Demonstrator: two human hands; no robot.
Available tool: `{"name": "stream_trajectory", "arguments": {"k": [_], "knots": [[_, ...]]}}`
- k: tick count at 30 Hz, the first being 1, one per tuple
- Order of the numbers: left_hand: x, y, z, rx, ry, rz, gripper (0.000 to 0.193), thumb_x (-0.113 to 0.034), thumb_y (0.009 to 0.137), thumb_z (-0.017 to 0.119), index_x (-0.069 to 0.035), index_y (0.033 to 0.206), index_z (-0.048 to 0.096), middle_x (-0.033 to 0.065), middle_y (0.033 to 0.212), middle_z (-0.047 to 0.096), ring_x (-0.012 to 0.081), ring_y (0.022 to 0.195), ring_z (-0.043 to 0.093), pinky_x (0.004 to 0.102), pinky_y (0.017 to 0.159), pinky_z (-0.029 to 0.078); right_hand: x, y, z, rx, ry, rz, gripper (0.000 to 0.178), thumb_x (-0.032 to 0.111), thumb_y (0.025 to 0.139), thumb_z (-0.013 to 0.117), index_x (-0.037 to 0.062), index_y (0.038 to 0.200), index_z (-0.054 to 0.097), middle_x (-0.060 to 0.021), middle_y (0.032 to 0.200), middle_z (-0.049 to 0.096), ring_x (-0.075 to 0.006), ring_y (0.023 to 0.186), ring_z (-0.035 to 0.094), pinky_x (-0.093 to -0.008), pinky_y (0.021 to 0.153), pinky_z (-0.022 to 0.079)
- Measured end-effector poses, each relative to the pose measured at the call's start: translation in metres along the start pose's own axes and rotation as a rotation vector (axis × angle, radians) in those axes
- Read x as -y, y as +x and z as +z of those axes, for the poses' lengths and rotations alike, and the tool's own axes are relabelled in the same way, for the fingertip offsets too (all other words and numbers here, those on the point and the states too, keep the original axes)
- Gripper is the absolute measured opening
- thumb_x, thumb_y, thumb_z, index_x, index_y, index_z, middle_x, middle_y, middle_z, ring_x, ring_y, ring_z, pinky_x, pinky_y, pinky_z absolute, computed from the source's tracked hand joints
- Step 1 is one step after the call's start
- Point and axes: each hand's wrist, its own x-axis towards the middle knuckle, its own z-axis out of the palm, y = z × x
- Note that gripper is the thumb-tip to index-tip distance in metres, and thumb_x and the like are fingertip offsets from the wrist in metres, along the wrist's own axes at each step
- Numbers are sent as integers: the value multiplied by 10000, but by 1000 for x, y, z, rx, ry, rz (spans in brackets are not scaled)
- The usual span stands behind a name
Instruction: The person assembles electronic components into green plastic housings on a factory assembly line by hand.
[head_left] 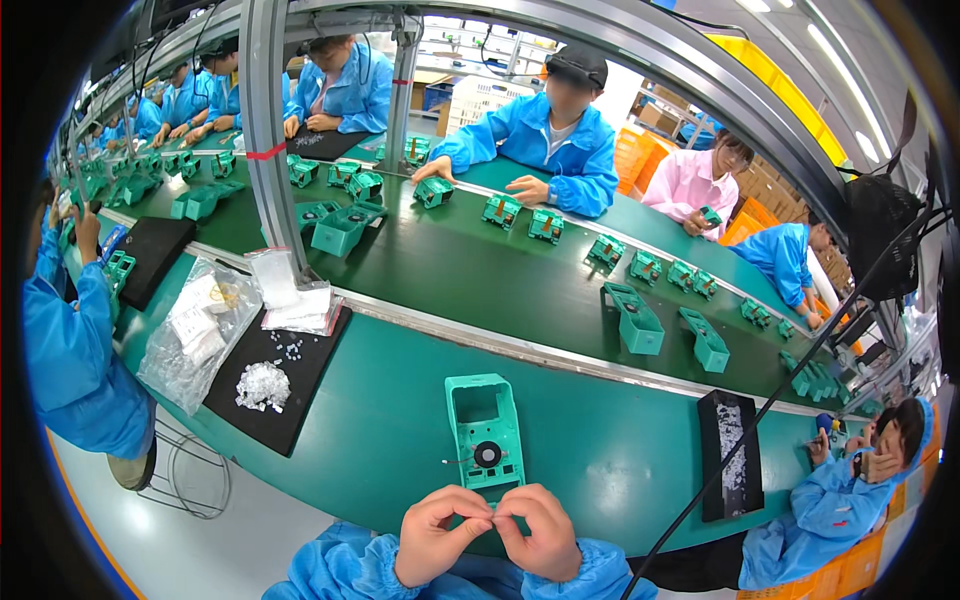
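Note:
Both my hands meet at the near edge of the green bench, fingertips pinched together. My left hand and my right hand close on something too small to make out. Just beyond them lies a green plastic housing, its open side up. A round black fan with a thin wire sits in its near half. To the left, a black mat carries a pile of small clear plastic pieces.
A black tray of small clear parts stands at the right. Plastic bags lie at the left. Beyond a metal rail, a dark green conveyor carries several green housings. A metal post rises ahead. Co-workers in blue sit around.

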Motion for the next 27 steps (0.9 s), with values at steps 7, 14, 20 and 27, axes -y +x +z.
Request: {"name": "stream_trajectory", "arguments": {"k": [7, 14, 20, 27], "knots": [[6, 0, -1, 27, -200, -265, 114, -23, 811, 597, 32, 910, 598, 58, 877, 597, 102, 821, 555, 224, 733, 457, -7, 19, -20, 164, -348, -226, 122, 118, 711, 643, 92, 794, 559, -14, 825, 549, -188, 766, 532, -307, 661, 391], [17, -6, -5, 32, -252, -390, 138, -78, 838, 583, 32, 918, 602, 30, 844, 604, 71, 767, 538, 201, 695, 439, -12, 24, -24, 350, -246, -253, 100, 129, 734, 635, 102, 806, 570, 7, 855, 544, -172, 792, 521, -300, 674, 381], [28, -9, -9, 76, -301, -492, 150, -91, 830, 595, 24, 924, 611, 45, 870, 621, 88, 792, 556, 212, 698, 452, -15, 24, -31, 405, -281, -302, 100, 159, 740, 633, 108, 802, 574, 22, 893, 551, -171, 834, 525, -314, 692, 380], [45, -9, 9, 416, 972, 353, 303, -210, 796, 583, -26, 1037, 577, 142, 1235, 481, 312, 1061, 501, 432, 933, 355, -69, 90, -17, 435, -472, -226, 80, 192, 724, 631, 121, 722, 595, -19, 1220, 434, -331, 1219, 285, -621, 916, 261]]}}
